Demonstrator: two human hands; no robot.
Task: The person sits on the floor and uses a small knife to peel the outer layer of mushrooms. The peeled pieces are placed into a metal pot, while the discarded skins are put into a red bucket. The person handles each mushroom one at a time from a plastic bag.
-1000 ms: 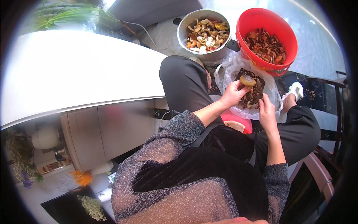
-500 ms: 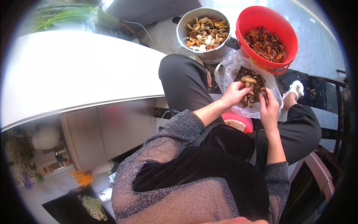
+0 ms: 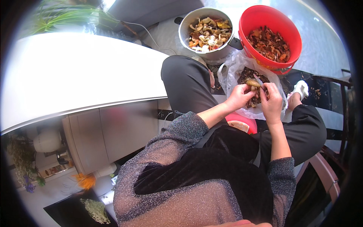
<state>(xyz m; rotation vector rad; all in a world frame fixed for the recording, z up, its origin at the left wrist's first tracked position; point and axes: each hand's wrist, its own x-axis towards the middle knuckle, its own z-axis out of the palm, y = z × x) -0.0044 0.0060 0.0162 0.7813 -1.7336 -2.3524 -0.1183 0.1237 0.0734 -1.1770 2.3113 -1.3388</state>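
Between my knees, a brown-capped mushroom (image 3: 252, 82) is held by the stem in my left hand (image 3: 239, 95), fingers pinched on it. My right hand (image 3: 272, 99) is closed on a small knife (image 3: 258, 79), whose pale blade lies close against the right side of the mushroom cap. Both hands are over a white plastic bag (image 3: 229, 73) that stands open, with dark brown scraps and bits in it. The fingers hide part of the stem and the knife's handle.
Beyond the bag stand a metal pot (image 3: 184, 36) of mushroom pieces and a red bucket (image 3: 295, 34) of brown-orange mushrooms. A white tabletop (image 3: 87, 72) lies to my left. A dark chair (image 3: 345, 113) is at far right. Small scraps dot the dark floor strip.
My right hand has moved left and slightly up, bringing the knife blade into view against the mushroom. The mushroom cap has tilted a little. My left hand stays nearly in place.
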